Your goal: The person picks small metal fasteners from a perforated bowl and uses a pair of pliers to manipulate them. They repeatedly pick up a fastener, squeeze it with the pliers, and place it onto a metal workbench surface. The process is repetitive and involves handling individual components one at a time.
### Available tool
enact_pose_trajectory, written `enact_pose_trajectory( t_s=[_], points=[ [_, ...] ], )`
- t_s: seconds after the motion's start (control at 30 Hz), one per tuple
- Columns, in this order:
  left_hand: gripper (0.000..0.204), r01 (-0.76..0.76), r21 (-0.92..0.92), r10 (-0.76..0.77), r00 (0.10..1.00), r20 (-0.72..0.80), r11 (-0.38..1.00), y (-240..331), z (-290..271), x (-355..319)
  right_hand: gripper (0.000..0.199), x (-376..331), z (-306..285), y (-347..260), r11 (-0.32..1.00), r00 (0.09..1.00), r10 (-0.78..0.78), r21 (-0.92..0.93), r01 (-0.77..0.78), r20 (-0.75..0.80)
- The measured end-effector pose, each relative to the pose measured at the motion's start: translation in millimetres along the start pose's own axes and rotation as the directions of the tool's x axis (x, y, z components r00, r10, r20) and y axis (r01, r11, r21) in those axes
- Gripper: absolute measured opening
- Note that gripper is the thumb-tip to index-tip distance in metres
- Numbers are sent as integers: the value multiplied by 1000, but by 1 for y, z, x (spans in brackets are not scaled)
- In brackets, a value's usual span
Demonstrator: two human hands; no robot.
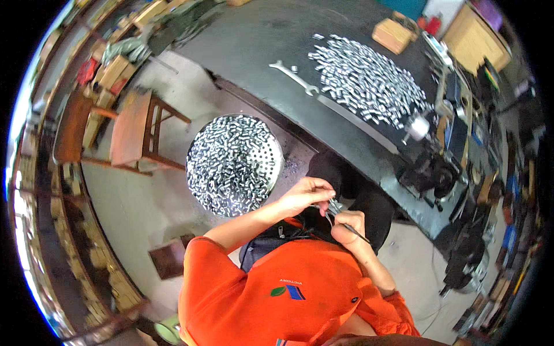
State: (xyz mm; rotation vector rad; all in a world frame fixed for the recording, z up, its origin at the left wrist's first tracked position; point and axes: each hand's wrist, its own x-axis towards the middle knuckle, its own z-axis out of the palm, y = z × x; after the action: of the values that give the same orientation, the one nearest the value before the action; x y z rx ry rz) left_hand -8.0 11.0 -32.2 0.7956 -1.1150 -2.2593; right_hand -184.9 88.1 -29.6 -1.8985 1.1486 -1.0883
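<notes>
In front of my lap, my two hands are close together. My right hand (349, 226) is closed round a slim metal tool (334, 209). Its silver end, which has jaw-like shapes, points toward my left hand, and a thin dark end sticks out behind my right fist. Its exact kind is too small to tell. My left hand (306, 197) has its fingers pinched together at the silver end; what they grip is hidden. Left of my hands, a round perforated metal pan (276, 152) holds a heap of short metal sleeves (228, 164).
A dark workbench (248, 43) runs across ahead and to the right. On it lie a pile of metal sleeves (363, 78), a spanner (294, 78), a steel ruler (358, 124) and a cardboard box (392, 36). A wooden chair (131, 130) and loaded shelves stand left.
</notes>
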Motion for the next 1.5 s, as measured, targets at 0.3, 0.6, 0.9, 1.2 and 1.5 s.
enact_pose_trajectory(
  t_s=[0.3,0.6,0.9,1.2,1.5],
  points=[
    [16,-252,258,251,967,38,933,-5,1,-16,14,11,-2,-27,992,985,95,-100,-81,145],
    [22,-335,133,335,942,24,933,-7,-10,-40,15,22,19,-43,978,982,8,-206,31,186],
    [13,-510,16,510,860,32,860,-26,-25,-70,15,16,34,-43,975,955,169,-183,-126,243],
    [20,-758,132,749,652,114,639,-37,-56,-115,18,32,72,-105,851,913,111,-512,117,394],
    [31,-714,129,723,689,-47,689,-58,-74,-131,18,48,100,-113,791,787,55,-509,341,614]
  ],
)
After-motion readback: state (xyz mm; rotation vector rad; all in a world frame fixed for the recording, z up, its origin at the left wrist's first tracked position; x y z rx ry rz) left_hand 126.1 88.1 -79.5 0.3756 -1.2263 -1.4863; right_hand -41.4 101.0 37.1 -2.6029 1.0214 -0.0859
